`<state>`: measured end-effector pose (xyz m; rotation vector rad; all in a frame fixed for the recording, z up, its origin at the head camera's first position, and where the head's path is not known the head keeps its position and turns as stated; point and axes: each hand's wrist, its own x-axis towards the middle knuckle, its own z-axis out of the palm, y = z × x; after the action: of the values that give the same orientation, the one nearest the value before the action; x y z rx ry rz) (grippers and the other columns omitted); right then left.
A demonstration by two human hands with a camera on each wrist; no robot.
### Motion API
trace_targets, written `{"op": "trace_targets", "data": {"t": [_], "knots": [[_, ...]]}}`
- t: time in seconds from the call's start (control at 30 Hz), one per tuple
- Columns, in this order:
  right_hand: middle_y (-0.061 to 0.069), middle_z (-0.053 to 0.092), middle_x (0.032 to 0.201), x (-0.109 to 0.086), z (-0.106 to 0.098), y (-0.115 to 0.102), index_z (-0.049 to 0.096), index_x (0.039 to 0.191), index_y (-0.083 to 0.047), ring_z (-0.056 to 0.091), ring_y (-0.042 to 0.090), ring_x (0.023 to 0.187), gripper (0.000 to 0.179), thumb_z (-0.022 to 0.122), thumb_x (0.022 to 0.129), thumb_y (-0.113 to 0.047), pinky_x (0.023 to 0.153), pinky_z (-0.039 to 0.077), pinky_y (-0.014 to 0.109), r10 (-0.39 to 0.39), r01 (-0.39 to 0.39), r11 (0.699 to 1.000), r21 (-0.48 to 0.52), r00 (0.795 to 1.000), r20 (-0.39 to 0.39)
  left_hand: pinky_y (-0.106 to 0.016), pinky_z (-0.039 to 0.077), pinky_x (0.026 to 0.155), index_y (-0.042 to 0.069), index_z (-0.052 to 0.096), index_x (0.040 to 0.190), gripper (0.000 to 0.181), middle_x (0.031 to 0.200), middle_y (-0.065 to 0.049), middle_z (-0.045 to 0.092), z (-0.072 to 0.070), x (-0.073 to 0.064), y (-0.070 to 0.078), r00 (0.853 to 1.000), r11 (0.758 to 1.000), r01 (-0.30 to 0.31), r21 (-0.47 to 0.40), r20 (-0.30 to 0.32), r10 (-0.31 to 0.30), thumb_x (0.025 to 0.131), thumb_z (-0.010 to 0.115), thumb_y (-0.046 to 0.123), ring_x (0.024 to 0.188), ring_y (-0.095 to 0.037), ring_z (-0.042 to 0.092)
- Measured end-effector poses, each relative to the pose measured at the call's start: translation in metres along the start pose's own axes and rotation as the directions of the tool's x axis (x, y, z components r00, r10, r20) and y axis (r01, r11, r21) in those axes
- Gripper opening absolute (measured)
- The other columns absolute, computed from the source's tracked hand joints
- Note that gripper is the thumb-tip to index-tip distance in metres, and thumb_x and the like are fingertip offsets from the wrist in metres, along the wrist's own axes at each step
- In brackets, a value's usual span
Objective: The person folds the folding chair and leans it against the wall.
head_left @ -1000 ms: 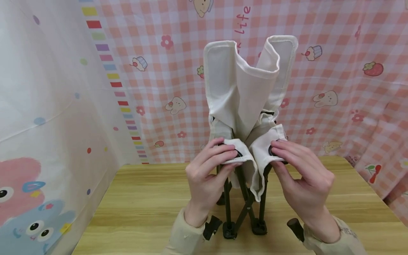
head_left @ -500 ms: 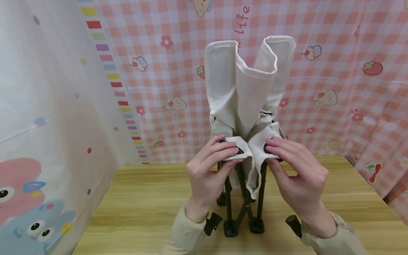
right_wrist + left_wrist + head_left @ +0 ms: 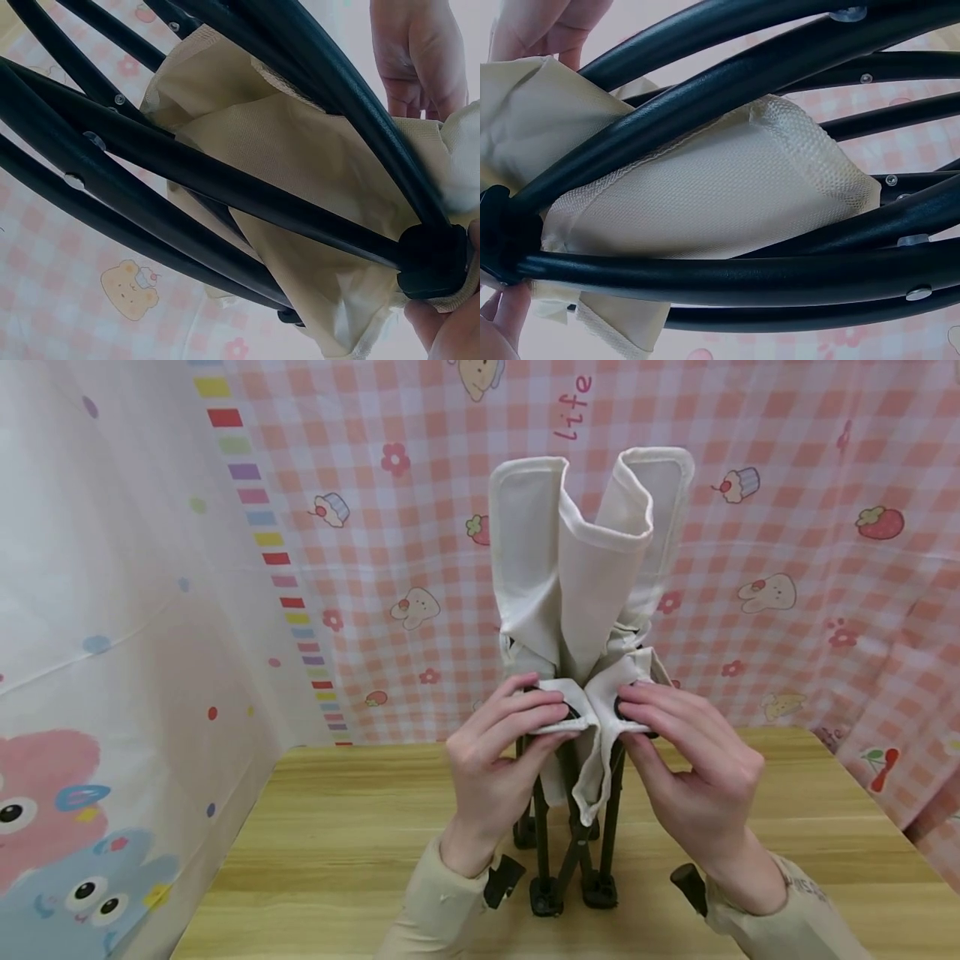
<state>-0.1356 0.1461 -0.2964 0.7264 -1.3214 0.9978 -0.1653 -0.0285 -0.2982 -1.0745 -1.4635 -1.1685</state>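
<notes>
A small folding chair with cream fabric (image 3: 600,577) and a black tube frame (image 3: 543,843) stands upright, its sides drawn close together. My left hand (image 3: 495,768) grips the front left seat corner, fingers on top and thumb beneath. At the front right corner, my right hand (image 3: 693,768) holds on in the same way. Between the hands the seat cloth sags in a fold. Underneath, the left wrist view shows a black corner joint (image 3: 506,240) beside the left thumb. A matching corner joint (image 3: 433,259) meets my right thumb in the right wrist view.
The chair's feet (image 3: 600,890) rest on a wood-grain table (image 3: 322,860). Behind it hangs a pink checked cloth (image 3: 405,543), with a white printed curtain (image 3: 97,610) at the left. Black pieces (image 3: 504,882) stick out by both cuffs.
My right hand has moved left toward the left hand, carrying its seat corner. The front legs stand closer together, and the seat fold is narrower. My left hand has shifted slightly right.
</notes>
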Motion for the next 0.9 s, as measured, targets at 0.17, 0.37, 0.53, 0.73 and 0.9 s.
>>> {"op": "trace_targets", "data": {"t": [0.17, 0.37, 0.53, 0.73, 0.9], "knots": [[0.026, 0.079, 0.092, 0.0003, 0.0026, -0.0006, 0.076, 0.087, 0.013, 0.078, 0.014, 0.108, 0.038, 0.078, 0.097, -0.024, 0.104, 0.062, 0.023, -0.002, 0.002, 1.000, 0.007, 1.000, -0.009, -0.042, 0.063, 0.107, -0.003, 0.080, 0.095, 0.014, 0.098, -0.020, 0.081, 0.0005, 0.0009, -0.0002, 1.000, 1.000, 0.001, 0.000, 0.009, -0.001, 0.090, 0.081, 0.011, 0.109, -0.038, 0.075], [0.027, 0.078, 0.091, 0.0007, 0.0062, -0.0012, 0.076, 0.086, 0.013, 0.078, 0.014, 0.107, 0.038, 0.078, 0.097, -0.023, 0.104, 0.062, 0.024, -0.003, 0.004, 1.000, 0.022, 1.000, -0.021, -0.042, 0.063, 0.108, -0.002, 0.080, 0.095, 0.015, 0.098, -0.019, 0.081, 0.0006, 0.0017, -0.0001, 1.000, 1.000, -0.001, 0.006, 0.014, 0.001, 0.091, 0.080, 0.013, 0.108, -0.038, 0.075], [0.027, 0.078, 0.092, -0.0005, 0.0071, -0.0019, 0.075, 0.087, 0.013, 0.078, 0.015, 0.107, 0.038, 0.078, 0.097, -0.023, 0.104, 0.062, 0.025, -0.002, 0.003, 0.999, 0.034, 1.000, -0.020, -0.043, 0.063, 0.108, -0.002, 0.079, 0.096, 0.015, 0.098, -0.019, 0.081, 0.0009, 0.0009, -0.0005, 1.000, 1.000, 0.001, 0.003, 0.011, -0.001, 0.090, 0.081, 0.011, 0.106, -0.035, 0.076], [0.026, 0.079, 0.093, -0.0016, 0.0069, -0.0007, 0.076, 0.088, 0.013, 0.077, 0.015, 0.109, 0.038, 0.078, 0.097, -0.023, 0.108, 0.060, 0.026, -0.008, 0.008, 0.999, 0.034, 1.000, -0.015, -0.044, 0.061, 0.111, -0.003, 0.079, 0.097, 0.018, 0.100, -0.020, 0.080, 0.0010, -0.0001, -0.0007, 1.000, 1.000, 0.009, 0.005, 0.006, -0.009, 0.093, 0.078, 0.015, 0.110, -0.037, 0.075], [0.026, 0.079, 0.099, -0.0050, 0.0037, 0.0012, 0.076, 0.092, 0.014, 0.076, 0.016, 0.113, 0.038, 0.078, 0.097, -0.024, 0.111, 0.059, 0.028, -0.020, 0.020, 0.999, 0.035, 1.000, -0.004, -0.044, 0.060, 0.114, -0.001, 0.078, 0.103, 0.019, 0.114, -0.024, 0.078, 0.0018, -0.0062, -0.0003, 0.999, 0.998, 0.053, 0.023, -0.005, -0.053, 0.094, 0.077, 0.016, 0.124, -0.040, 0.071]]}}
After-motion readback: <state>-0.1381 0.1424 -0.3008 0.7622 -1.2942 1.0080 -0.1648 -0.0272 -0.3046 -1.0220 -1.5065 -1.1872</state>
